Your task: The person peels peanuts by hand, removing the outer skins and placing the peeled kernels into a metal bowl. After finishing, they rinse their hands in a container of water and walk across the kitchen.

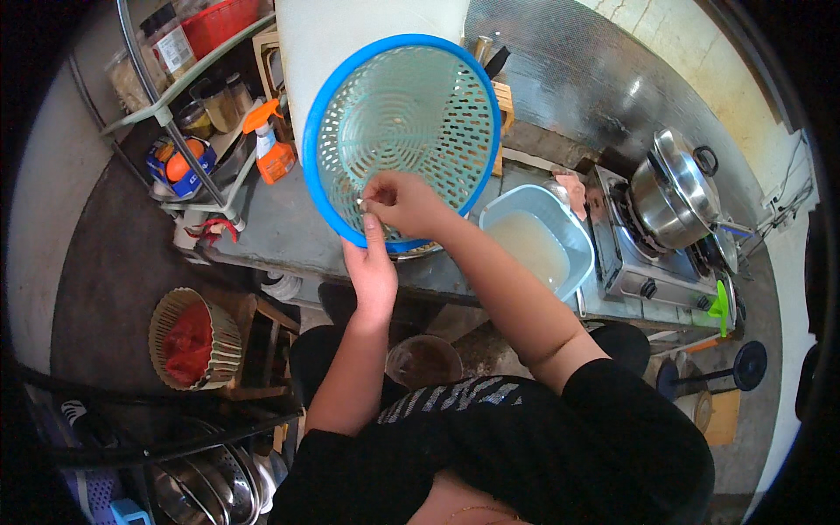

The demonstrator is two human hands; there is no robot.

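Observation:
A pale green plastic colander [313, 111] with a bright blue rim stands tilted toward me over the counter. My left hand [373, 269] grips its near rim, thumb on top and the other fingers hidden below. Inside the near wall, my right hand [410, 207] pinches a tiny whitish bit [360, 201], too small to identify. A few small pale specks lie on the colander's perforated bottom. Just right of the colander, a light blue plastic basin [581, 246] holds cloudy, pale liquid. Part of a round rim shows beneath the colander; what it belongs to is hidden.
A gas stove [646, 285] bears a lidded steel pot [669, 203] at right. An orange spray bottle [272, 157] and a shelf rack [161, 111] with jars stand left. Below are a red-lined waste basket [226, 348] and a bucket [425, 361] between my legs.

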